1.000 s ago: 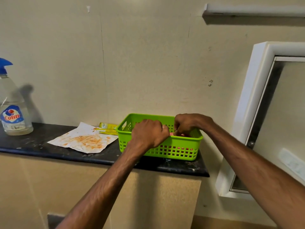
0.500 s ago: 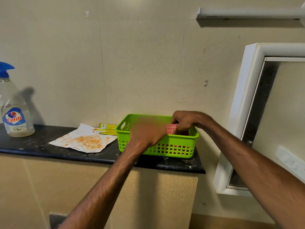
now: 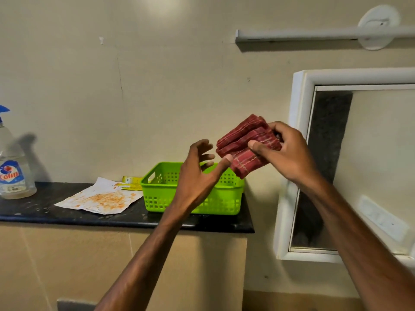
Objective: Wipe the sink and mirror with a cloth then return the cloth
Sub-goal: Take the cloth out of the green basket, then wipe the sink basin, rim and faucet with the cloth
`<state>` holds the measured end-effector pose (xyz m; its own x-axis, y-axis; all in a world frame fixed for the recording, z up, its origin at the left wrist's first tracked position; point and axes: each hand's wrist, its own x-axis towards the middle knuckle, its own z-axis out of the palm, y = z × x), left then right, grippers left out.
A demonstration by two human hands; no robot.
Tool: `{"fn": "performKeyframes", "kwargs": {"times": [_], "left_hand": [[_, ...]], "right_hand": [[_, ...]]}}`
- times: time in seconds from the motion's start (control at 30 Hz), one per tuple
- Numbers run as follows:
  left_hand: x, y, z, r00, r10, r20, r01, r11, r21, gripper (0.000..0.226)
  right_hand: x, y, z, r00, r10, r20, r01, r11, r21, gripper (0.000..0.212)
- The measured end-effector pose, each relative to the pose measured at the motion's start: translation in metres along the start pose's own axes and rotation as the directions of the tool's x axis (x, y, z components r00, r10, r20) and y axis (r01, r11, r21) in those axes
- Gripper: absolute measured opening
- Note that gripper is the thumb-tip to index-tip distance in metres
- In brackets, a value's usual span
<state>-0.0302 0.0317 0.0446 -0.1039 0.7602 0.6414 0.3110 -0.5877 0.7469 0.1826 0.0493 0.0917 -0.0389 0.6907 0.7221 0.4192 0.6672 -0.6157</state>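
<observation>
Well left of the hands, a spray bottle (image 3: 13, 162), stained paper (image 3: 101, 198) and yellow packet (image 3: 132, 182) lie on the table (image 3: 67, 214). The green basket (image 3: 161, 194) sits below the left hand (image 3: 197, 173), which hides much of its inside. That hand is spread wide, its thumb tip against the folded red cloth (image 3: 244, 147) pinched by the right hand (image 3: 289, 151) beside the mirror (image 3: 370, 167); the cloth was at the basket rim half a second ago and is now above it.
</observation>
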Motion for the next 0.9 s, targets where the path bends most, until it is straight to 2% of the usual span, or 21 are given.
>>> {"fn": "performKeyframes", "kwargs": {"times": [0.1,0.23,0.33,0.43,0.5,0.63,0.73,0.8,0.9], "left_hand": [[-0.023,0.016,0.026,0.995,-0.061,0.085,0.077,0.978,-0.196,0.062],[-0.060,0.020,0.061,0.958,-0.059,0.281,0.135,0.957,-0.257,0.028],[-0.087,0.010,0.083,0.919,-0.096,0.382,0.207,0.942,-0.263,0.024],[-0.114,-0.005,0.105,0.847,-0.168,0.504,0.338,0.903,-0.266,0.026],[-0.132,-0.018,0.118,0.808,-0.206,0.552,0.383,0.895,-0.228,0.025],[-0.175,-0.065,0.151,0.773,-0.276,0.572,0.359,0.933,-0.035,0.028],[-0.213,-0.105,0.172,0.744,-0.326,0.584,0.274,0.945,0.178,0.036],[-0.233,-0.129,0.180,0.726,-0.378,0.575,0.240,0.922,0.304,0.037],[-0.256,-0.166,0.189,0.694,-0.469,0.547,0.243,0.867,0.435,0.037]], "right_hand": [[-0.036,0.008,-0.021,0.997,0.078,-0.016,-0.073,0.973,0.220,0.034],[-0.095,0.028,-0.040,0.954,0.295,0.061,-0.290,0.847,0.444,0.049],[-0.137,0.050,-0.054,0.890,0.431,0.147,-0.442,0.739,0.508,0.052],[-0.178,0.073,-0.066,0.803,0.550,0.229,-0.574,0.611,0.545,0.051],[-0.206,0.090,-0.067,0.722,0.625,0.296,-0.653,0.474,0.591,0.058],[-0.270,0.125,-0.053,0.583,0.741,0.334,-0.704,0.254,0.663,0.101],[-0.313,0.153,-0.038,0.440,0.828,0.347,-0.739,0.115,0.663,0.109],[-0.336,0.167,-0.028,0.350,0.873,0.341,-0.735,0.030,0.678,0.100],[-0.362,0.185,-0.017,0.248,0.922,0.298,-0.678,-0.054,0.733,0.037]]}}
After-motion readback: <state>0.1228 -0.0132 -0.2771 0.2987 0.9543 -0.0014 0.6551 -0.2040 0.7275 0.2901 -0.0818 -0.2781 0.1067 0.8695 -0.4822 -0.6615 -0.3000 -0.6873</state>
